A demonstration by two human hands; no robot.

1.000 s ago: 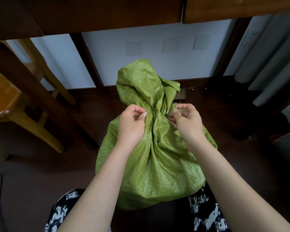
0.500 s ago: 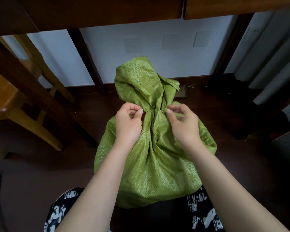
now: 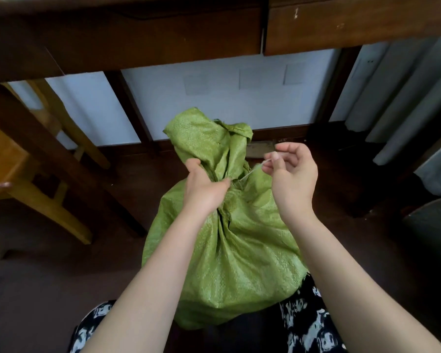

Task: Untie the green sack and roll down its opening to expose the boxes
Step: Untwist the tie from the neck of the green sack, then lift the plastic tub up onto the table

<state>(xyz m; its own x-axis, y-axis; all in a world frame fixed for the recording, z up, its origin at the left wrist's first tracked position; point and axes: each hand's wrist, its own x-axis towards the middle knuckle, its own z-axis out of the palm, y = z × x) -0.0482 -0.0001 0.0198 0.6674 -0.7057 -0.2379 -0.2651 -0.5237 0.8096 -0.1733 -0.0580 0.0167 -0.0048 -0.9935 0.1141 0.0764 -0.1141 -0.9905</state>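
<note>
green sack [image 3: 229, 256] standing on floor between the knees | left hand [image 3: 204, 189] gripping bunched neck | right hand [image 3: 290, 177] fingers pinching pale string [image 3: 251, 172], pulling it taut | woven fabric looking soft, crinkly, slippery; best held at the neck below the tie

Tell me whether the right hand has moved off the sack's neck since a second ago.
Yes. The right hand has pulled rightward from the green sack neck, drawing a string taut; the left hand grips the neck.
</note>
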